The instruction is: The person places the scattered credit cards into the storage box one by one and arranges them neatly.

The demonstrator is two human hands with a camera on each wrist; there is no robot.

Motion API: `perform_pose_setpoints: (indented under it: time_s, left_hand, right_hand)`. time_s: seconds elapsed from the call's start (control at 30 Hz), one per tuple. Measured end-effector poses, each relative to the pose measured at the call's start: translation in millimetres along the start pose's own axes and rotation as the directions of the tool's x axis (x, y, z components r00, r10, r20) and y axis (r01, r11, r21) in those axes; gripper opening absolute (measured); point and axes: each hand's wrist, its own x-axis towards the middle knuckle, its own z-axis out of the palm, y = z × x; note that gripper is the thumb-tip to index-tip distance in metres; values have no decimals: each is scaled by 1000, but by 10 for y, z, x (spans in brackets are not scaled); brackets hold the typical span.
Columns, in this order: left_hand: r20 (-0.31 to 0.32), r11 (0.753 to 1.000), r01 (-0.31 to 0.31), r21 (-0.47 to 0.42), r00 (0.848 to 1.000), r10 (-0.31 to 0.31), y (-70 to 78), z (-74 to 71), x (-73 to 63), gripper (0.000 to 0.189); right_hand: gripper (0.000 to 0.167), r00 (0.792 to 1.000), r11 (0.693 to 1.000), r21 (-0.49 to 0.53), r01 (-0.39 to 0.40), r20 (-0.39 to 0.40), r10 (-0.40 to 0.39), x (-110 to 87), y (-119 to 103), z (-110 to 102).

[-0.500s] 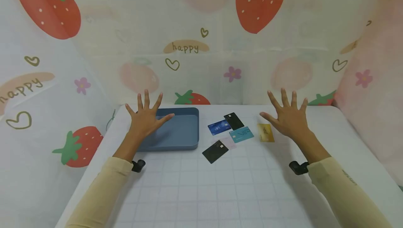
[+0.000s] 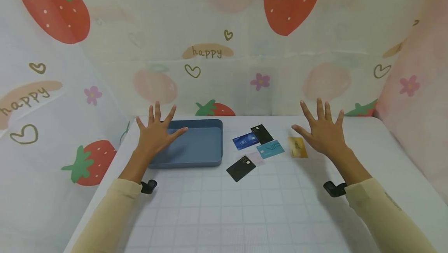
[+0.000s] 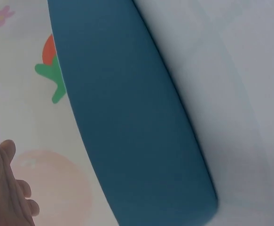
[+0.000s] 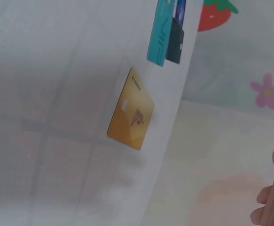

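My left hand [image 2: 154, 138] is held up with its fingers spread, overlapping the left part of a blue-grey tray [image 2: 204, 163] in the head view. The right hand [image 2: 327, 136] is likewise raised and spread, beside a gold card [image 2: 298, 147]. Nothing is in either hand. Left of the gold card lie a teal VIP card [image 2: 270, 149], a blue card [image 2: 245, 141] and a black card [image 2: 261, 134], their edges overlapping. Nearer to me, another black card [image 2: 241, 168] partly covers a pale pink card [image 2: 256, 158]. In the left wrist view the tray's outer wall [image 3: 127, 113] fills the middle.
A white table [image 2: 224, 214] with a faint grid carries the tray and cards. Behind it and at both sides hangs a pale curtain [image 2: 161, 23] printed with strawberries, hearts and flowers. Each wrist bears a small black camera, the left camera [image 2: 149, 186] and the right camera [image 2: 334, 189].
My left hand has shifted slightly left and the right hand slightly right in the head view. The tray and cards keep their places on the table; the view has turned a little.
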Motion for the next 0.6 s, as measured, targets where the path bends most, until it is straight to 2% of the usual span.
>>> perform_pose_setpoints:
  time_s: [0.33, 0.6]
  left_hand:
    - [-23, 999, 15, -29, 1000, -15, -245, 5, -124, 93]
    - [-46, 993, -14, -115, 999, 8, -467, 19, -217, 85]
  right_hand:
    - [85, 1000, 1000, 30, 4, -10, -4, -52, -42, -16]
    - [84, 1000, 997, 82, 0, -14, 1, -152, -75, 3]
